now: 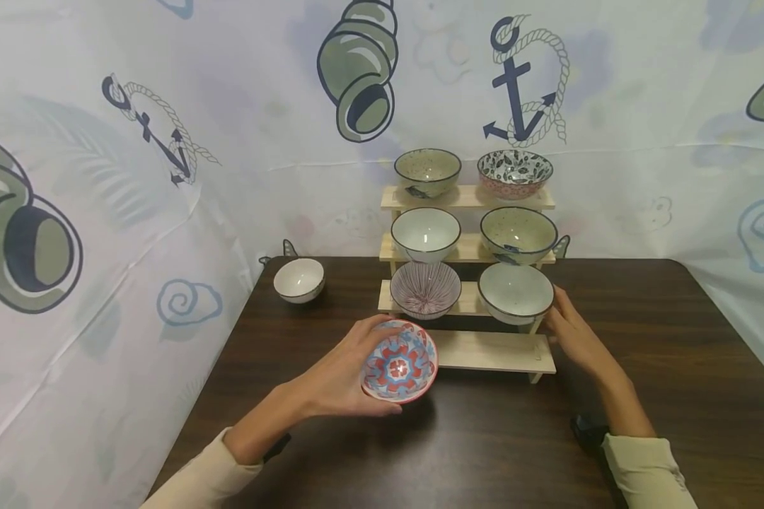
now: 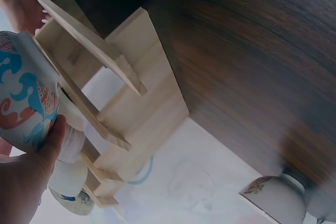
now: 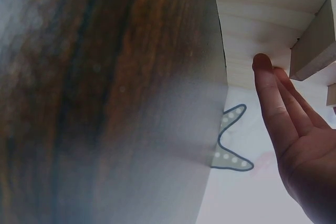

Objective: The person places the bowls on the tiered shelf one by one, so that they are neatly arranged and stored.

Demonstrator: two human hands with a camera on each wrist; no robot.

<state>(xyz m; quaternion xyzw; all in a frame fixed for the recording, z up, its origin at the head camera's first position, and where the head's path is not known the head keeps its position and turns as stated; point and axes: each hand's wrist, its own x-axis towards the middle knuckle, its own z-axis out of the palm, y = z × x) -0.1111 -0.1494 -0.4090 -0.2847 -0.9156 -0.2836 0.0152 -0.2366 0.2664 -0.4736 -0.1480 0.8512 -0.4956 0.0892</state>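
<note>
My left hand (image 1: 337,371) grips a small bowl (image 1: 400,362) with a red and blue flower pattern and a red rim, thumb below and fingers over the upper edge. The bowl is tilted, its inside facing me, in front of the lowest step of a tiered wooden rack (image 1: 490,351). In the left wrist view its blue and red outside (image 2: 23,95) shows beside the thumb. At the rack's right side is my right hand (image 1: 573,331). Its fingers (image 3: 275,103) reach out straight against the wood in the right wrist view, holding nothing.
On the rack's upper steps stand several bowls, among them a purple-striped bowl (image 1: 425,290), a pale bowl (image 1: 516,291) and a floral bowl (image 1: 514,173). A small white bowl (image 1: 299,279) sits at the back left of the dark wooden table (image 1: 484,445). Behind hangs a printed cloth (image 1: 643,92).
</note>
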